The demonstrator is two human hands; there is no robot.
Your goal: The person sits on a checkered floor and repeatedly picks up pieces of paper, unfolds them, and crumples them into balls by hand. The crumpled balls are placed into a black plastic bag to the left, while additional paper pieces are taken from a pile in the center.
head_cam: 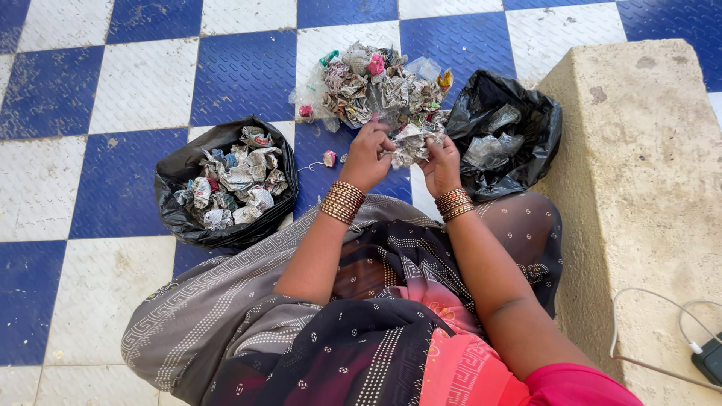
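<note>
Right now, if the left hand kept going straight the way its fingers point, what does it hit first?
The left hand points up and away from the body. Past the crumpled paper wad it already touches, it would likely meet the heap of newspaper-wrapped bundles on the checkered floor; depth is unclear.

One head-worn view looks steeply down, close over the lap.
</note>
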